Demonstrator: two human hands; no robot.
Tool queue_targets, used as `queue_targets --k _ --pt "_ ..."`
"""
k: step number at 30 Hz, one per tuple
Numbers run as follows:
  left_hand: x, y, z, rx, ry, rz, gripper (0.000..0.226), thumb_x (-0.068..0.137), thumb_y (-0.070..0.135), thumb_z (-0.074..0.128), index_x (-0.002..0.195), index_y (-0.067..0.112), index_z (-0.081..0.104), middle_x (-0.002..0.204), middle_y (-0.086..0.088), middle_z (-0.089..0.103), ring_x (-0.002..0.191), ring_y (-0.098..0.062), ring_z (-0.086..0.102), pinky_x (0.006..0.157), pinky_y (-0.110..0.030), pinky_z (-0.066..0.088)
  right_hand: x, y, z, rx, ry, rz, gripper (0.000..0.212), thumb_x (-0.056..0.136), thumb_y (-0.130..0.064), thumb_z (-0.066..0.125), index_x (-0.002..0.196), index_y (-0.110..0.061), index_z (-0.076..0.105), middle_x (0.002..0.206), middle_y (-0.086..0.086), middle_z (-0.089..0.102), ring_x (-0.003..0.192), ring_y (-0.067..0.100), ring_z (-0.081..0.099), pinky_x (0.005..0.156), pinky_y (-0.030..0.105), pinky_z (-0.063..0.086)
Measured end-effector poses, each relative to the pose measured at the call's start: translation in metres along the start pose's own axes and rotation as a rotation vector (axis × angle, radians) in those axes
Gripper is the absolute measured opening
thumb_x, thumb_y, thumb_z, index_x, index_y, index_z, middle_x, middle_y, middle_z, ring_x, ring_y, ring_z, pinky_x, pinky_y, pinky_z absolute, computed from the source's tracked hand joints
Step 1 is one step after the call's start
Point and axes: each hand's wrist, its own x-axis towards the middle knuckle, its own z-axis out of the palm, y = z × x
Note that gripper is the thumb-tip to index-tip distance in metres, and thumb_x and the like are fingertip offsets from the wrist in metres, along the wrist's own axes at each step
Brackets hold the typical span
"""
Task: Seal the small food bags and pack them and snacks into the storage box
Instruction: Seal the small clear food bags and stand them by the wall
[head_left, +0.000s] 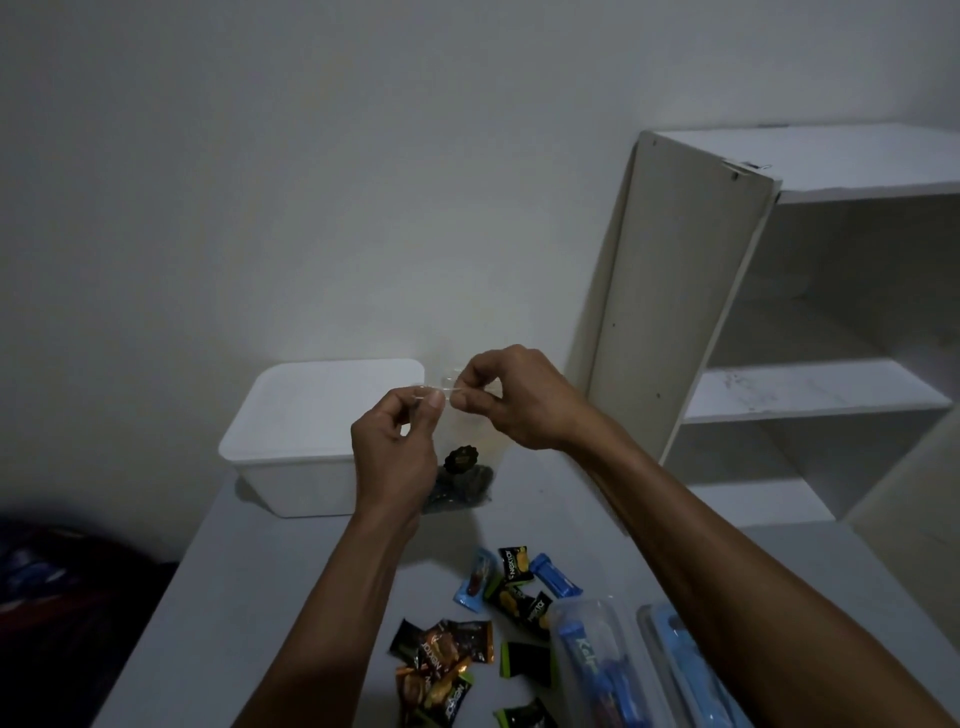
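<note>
I hold a small clear food bag (470, 452) up over the white table (322, 582); dark biscuits sit in its bottom. My left hand (397, 452) pinches the bag's top strip at the left, and my right hand (511, 400) pinches it at the right. Thumb and finger tips of both hands nearly meet along the strip. The white storage box (311, 415), lid on, stands behind at the table's far left. Several wrapped snacks (467, 649), black, blue, brown and green, lie scattered on the table below my arms.
Two clear packs with blue contents (623, 670) lie at the near right under my right forearm. A white open shelf unit (779, 338) stands to the right, against the wall. Dark fabric (62, 582) lies left of the table.
</note>
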Motion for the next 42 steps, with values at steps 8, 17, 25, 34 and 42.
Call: queue_targets --k 8,17,25,34,42 --pt "-0.001 -0.003 -0.002 -0.029 -0.059 -0.007 0.008 0.090 0.017 0.069 0.083 0.019 0.071 0.076 0.006 0.066 0.071 0.001 0.058 0.068 -0.016 0.049 -0.007 0.007 0.000 -0.006 0.023 0.035 0.009 0.091 -0.031 0.068 0.086 -0.024 0.069 0.083 -0.012 0.066 0.082 0.009 0.062 0.078 0.037 0.054" --pt "0.004 -0.004 0.000 -0.019 -0.038 0.000 0.010 0.090 0.014 0.068 0.082 0.018 0.070 0.078 0.003 0.065 0.072 -0.004 0.058 0.067 -0.015 0.048 -0.010 0.010 -0.005 0.001 0.062 0.017 0.007 0.091 -0.028 0.069 0.086 -0.023 0.068 0.084 -0.014 0.060 0.083 0.010 0.057 0.073 0.031 0.046" --pt "0.009 -0.004 -0.001 -0.067 -0.014 -0.053 0.010 0.090 0.015 0.068 0.081 0.019 0.070 0.077 0.006 0.066 0.070 0.000 0.059 0.064 -0.012 0.049 -0.013 0.018 -0.008 0.095 0.087 0.074 0.007 0.091 -0.027 0.070 0.085 -0.023 0.068 0.090 -0.008 0.068 0.081 0.010 0.063 0.067 0.023 0.045" --pt "0.011 -0.002 -0.001 -0.127 -0.008 -0.106 0.005 0.090 0.014 0.068 0.085 0.015 0.070 0.072 0.009 0.065 0.064 0.007 0.060 0.065 -0.013 0.049 -0.013 0.028 -0.008 0.215 0.116 0.144 0.011 0.087 -0.033 0.073 0.080 -0.025 0.069 0.084 -0.011 0.070 0.071 0.005 0.065 0.065 0.024 0.049" --pt "0.015 -0.001 -0.003 -0.149 -0.002 -0.167 0.008 0.088 0.019 0.070 0.081 0.017 0.070 0.073 0.006 0.064 0.072 -0.006 0.059 0.079 -0.033 0.049 -0.015 0.033 -0.003 0.432 0.229 0.233 0.016 0.084 -0.032 0.076 0.077 -0.018 0.072 0.089 -0.010 0.075 0.092 0.022 0.071 0.080 0.027 0.053"
